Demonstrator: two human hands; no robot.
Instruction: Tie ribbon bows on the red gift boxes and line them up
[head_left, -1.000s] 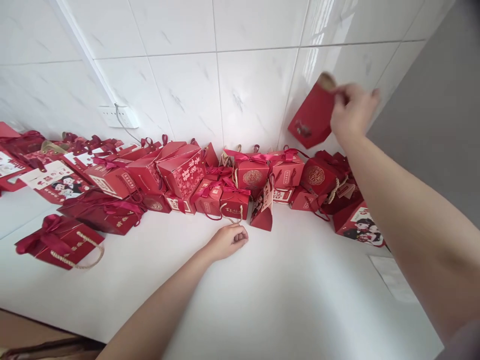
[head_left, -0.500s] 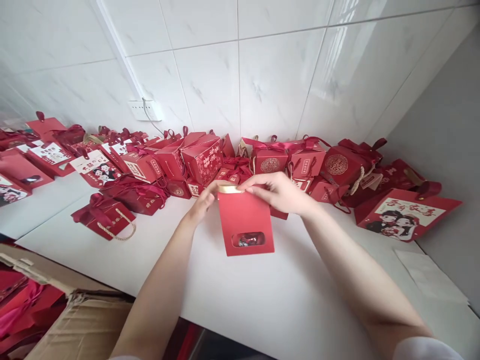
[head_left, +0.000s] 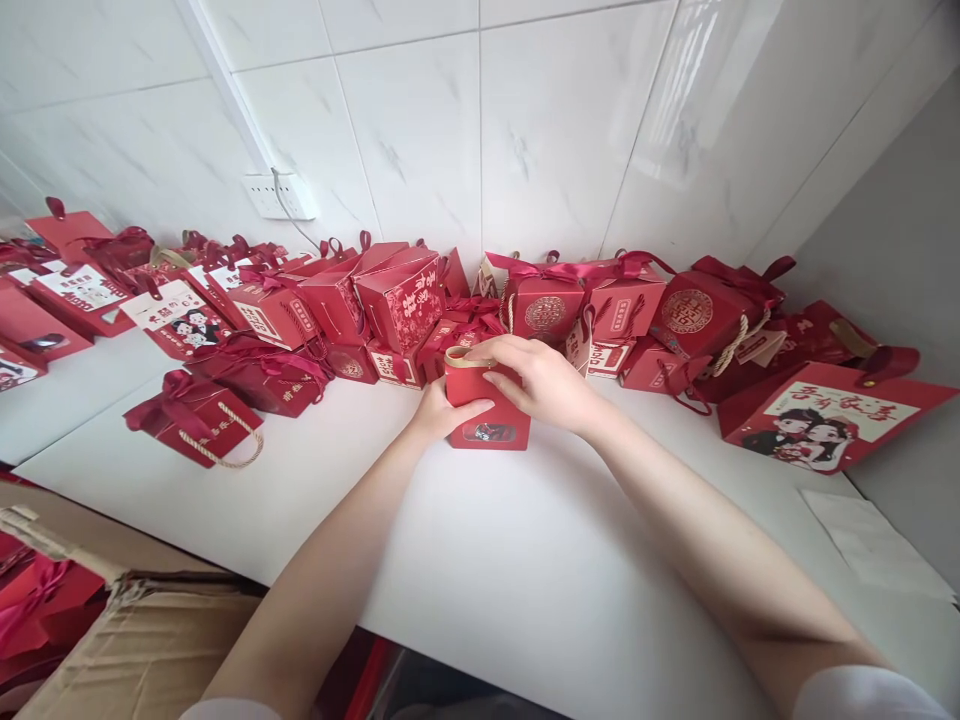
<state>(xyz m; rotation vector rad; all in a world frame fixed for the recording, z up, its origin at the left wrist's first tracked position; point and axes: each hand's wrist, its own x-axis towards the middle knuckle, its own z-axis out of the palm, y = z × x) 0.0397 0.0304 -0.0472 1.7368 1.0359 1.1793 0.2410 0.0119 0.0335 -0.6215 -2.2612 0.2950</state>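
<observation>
A red gift box (head_left: 501, 417) with a small clear window low on its front stands upright on the white table. Something shiny shows behind the window. A gold-coloured strip (head_left: 471, 363) runs along the box's top edge. My left hand (head_left: 442, 410) grips the box's left side, its thumb across the front. Over the top right goes my right hand (head_left: 536, 378), its fingers bent onto the upper front and the strip. What the fingertips behind the box do is hidden.
Red gift boxes with ribbons (head_left: 544, 305) are stacked along the tiled wall. A box with a rope handle (head_left: 206, 425) is on the left, and a box with a printed couple (head_left: 821, 425) on the right. A cardboard carton (head_left: 157, 650) stands lower left; a wall socket (head_left: 281, 197) is behind.
The gift box has moved away from me and is now upright on the table. My left hand has slid down its side, and my right fingers have bent over the top. The view has shifted slightly.
</observation>
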